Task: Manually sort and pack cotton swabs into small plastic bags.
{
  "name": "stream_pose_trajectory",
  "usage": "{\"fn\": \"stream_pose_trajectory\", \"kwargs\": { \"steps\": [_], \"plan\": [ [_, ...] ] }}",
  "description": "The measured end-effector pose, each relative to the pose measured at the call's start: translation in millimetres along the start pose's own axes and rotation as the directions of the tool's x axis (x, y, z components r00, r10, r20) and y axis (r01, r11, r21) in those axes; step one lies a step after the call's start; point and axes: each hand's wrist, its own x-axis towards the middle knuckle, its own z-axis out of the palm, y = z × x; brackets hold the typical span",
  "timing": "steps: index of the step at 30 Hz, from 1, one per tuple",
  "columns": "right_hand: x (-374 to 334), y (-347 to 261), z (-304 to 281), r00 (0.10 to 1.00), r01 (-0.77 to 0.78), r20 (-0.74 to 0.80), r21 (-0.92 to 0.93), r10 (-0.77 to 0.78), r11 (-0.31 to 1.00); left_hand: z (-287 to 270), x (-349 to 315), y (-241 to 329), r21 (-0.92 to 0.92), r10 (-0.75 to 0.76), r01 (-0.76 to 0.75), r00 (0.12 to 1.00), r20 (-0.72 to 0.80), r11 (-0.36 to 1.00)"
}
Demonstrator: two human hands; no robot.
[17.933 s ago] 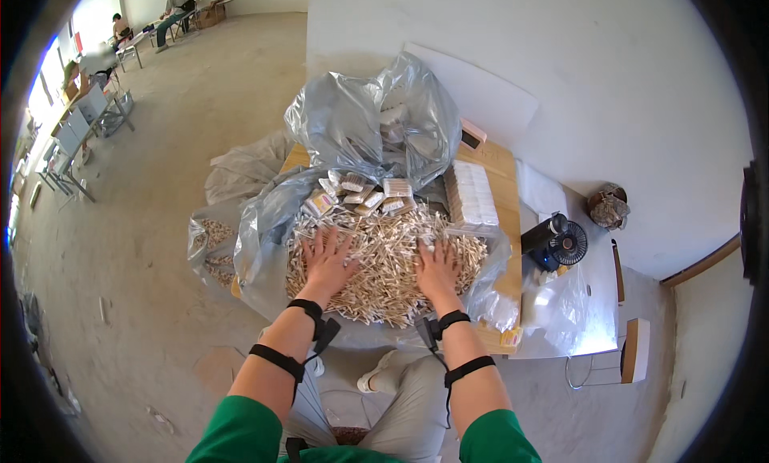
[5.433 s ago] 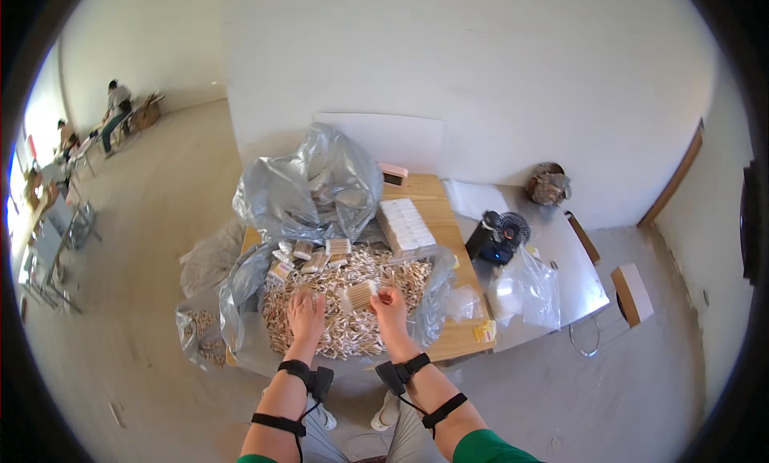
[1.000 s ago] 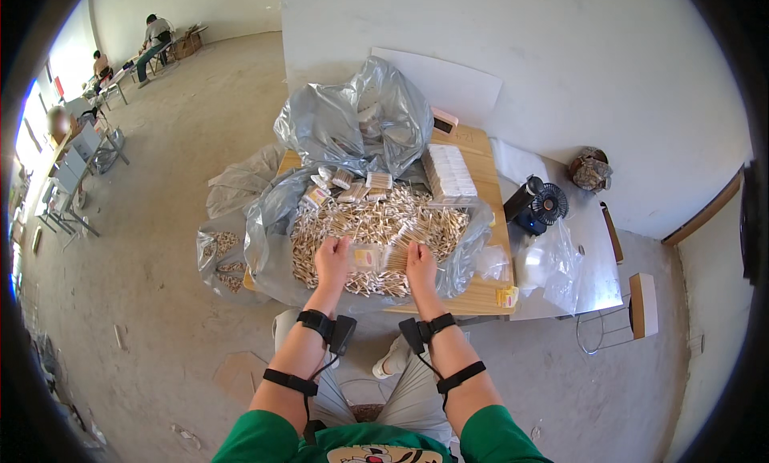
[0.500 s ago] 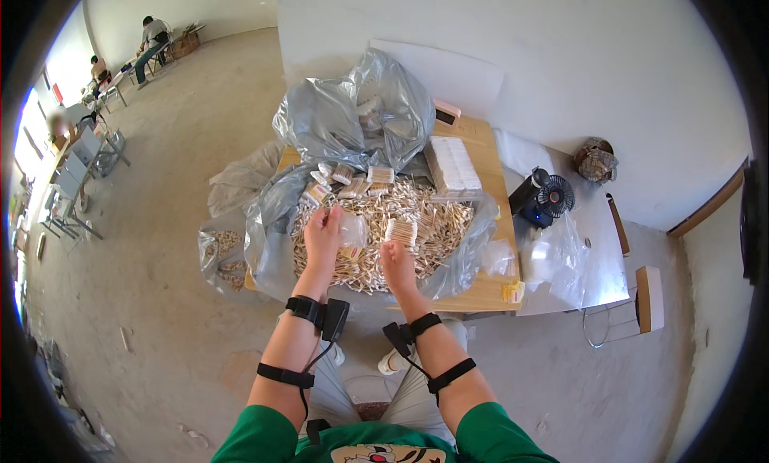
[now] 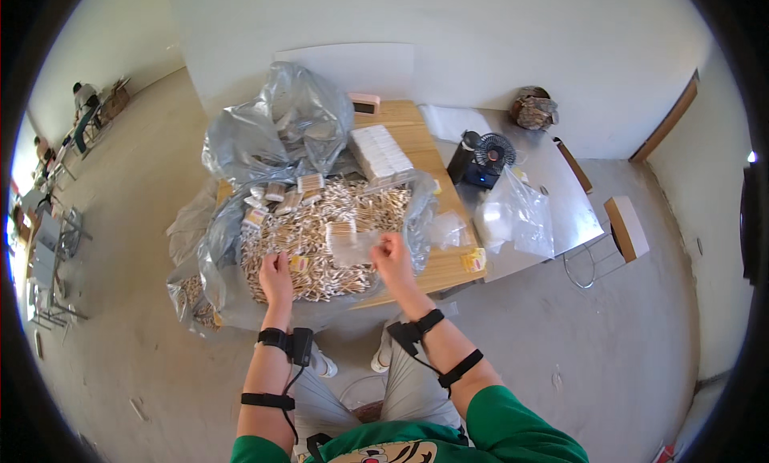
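Note:
A large heap of loose cotton swabs [image 5: 320, 215] lies on a grey plastic sheet. Over the heap's right side, my right hand [image 5: 391, 259] pinches the edge of a small clear plastic bag [image 5: 355, 249]. A neat bundle of cotton swabs [image 5: 340, 228] shows at the bag's far left end; whether it is inside or behind the film I cannot tell. My left hand [image 5: 276, 277] is at the heap's near left part with its fingers curled together, and what they hold, if anything, is hidden. A yellow-and-white label card [image 5: 299, 263] lies beside it.
Filled swab packs [image 5: 309, 183] sit at the heap's far edge, before a big grey bag [image 5: 280, 130]. A stack of white packs [image 5: 381, 155] stands at the back of the wooden table [image 5: 416, 126]. To the right, a metal table holds a small fan [image 5: 494, 152] and clear bags [image 5: 517, 215].
The clear bag has passed from my left hand to my right. My left hand has moved down toward the heap's near edge, and my view has turned to the right.

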Motion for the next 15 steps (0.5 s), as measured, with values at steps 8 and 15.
{"fn": "stream_pose_trajectory", "kwargs": {
  "steps": [8, 15],
  "plan": [
    [67, 41, -177, 0.861, -0.112, -0.505, -0.076, 0.058, 0.991, 37, -15, -53, 0.544, 0.017, -0.122, 0.981, 0.194, 0.830],
    [89, 51, -198, 0.915, -0.315, -0.401, -0.773, -0.039, 0.551, 36, -20, -38, 0.579, 0.054, -0.122, 0.990, 0.132, 0.806]
  ]
}}
